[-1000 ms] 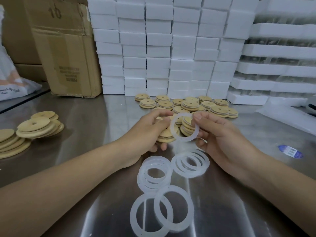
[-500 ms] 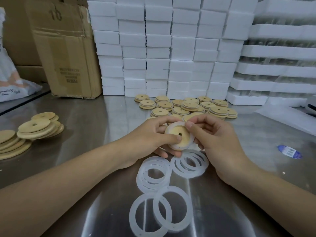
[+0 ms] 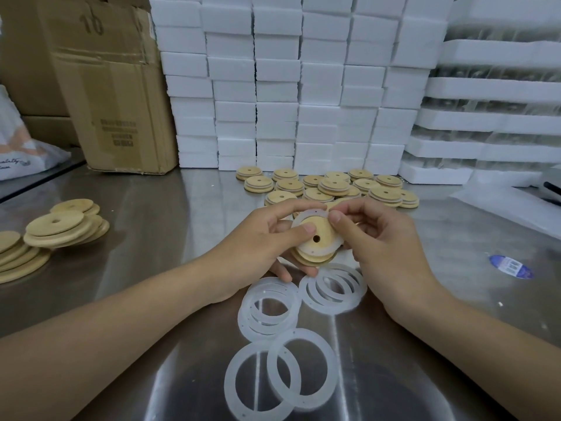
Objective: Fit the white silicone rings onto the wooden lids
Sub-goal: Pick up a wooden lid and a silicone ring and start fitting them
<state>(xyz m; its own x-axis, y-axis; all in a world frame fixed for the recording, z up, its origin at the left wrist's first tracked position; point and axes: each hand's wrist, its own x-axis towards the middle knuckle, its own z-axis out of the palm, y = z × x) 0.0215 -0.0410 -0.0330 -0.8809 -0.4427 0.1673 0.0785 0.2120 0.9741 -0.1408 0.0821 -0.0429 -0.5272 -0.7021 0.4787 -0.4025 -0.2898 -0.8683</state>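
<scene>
Watching from afar, I see the left hand [image 3: 261,238] holding a wooden lid [image 3: 321,250] tilted above the worktop [image 3: 182,238], its grip clamped on the disc to steady it. The right hand [image 3: 382,247] pinches the white silicone ring [image 3: 306,214] at the lid's top edge, seemingly working it round the rim. Spare rings [image 3: 270,305] lie just below.

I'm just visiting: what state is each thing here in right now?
Left hand: grips the wooden lid.
Right hand: pinches the silicone ring at the lid's top edge.
Wooden lid: held tilted above the steel table.
Silicone ring: around the lid's rim; full seating unclear.
Loose rings: flat on the table, overlapping.
Lids behind: piled flat.
</scene>
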